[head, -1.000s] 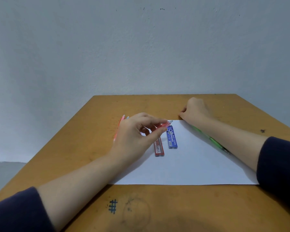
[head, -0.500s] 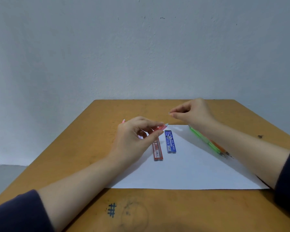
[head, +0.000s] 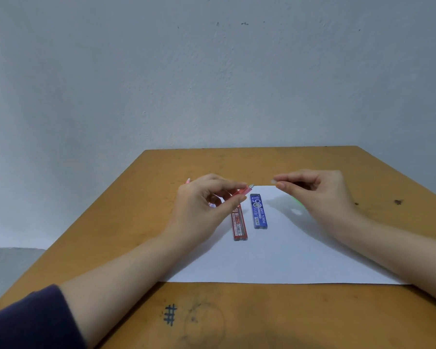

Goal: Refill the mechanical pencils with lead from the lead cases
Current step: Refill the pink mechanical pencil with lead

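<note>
My left hand (head: 204, 207) pinches a pink-red mechanical pencil (head: 246, 190) between thumb and fingers. It is held just above the paper, with its metal end pointing right. My right hand (head: 320, 195) hovers level with it, a short gap to the right. Its thumb and forefinger pinch a small pale piece (head: 275, 182); what the piece is cannot be told. A red lead case (head: 239, 226) and a blue lead case (head: 259, 212) lie side by side on the white paper (head: 287, 258). A green pencil (head: 297, 201) shows faintly under my right hand.
The paper lies on a worn orange-brown table (head: 237, 316) with a pen-drawn hash mark near the front edge. A pink tip (head: 188, 180) pokes out beyond my left hand. A grey wall stands right behind the table's far edge.
My right hand rose from the paper's far edge and moved left, toward the end of the pencil. It now covers the pencils lying on the right. My left hand stayed nearly still.
</note>
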